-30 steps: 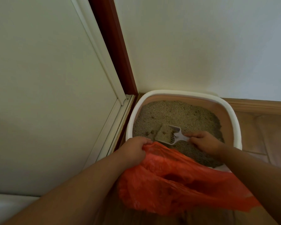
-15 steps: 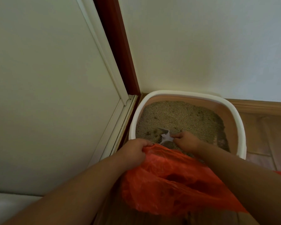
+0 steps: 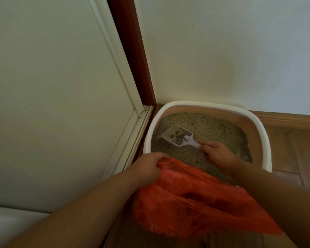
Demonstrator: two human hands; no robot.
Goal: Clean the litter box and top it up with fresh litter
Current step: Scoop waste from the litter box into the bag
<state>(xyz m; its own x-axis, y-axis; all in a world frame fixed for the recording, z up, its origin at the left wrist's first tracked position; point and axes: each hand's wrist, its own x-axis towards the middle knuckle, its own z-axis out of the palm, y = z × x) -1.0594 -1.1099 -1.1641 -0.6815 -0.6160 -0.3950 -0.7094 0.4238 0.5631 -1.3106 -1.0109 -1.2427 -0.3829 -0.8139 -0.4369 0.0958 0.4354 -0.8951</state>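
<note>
Our right hand [image 3: 217, 153] is wrapped around the thin handle of the litter scoop [image 3: 179, 137]. The scoop is stiff, pale plastic with slots, and it sits over the sand near the left wall of the litter box [image 3: 265, 140]. Little clumps lie in it. We think it is light, so holding the handle end works, but we should keep it flat or the clumps may roll out. Our left hand [image 3: 149, 167] pinches the edge of the orange plastic bag [image 3: 195, 199]. The bag is thin, soft, crinkly and floppy. The litter [image 3: 213, 127] is grainy and loose.
</note>
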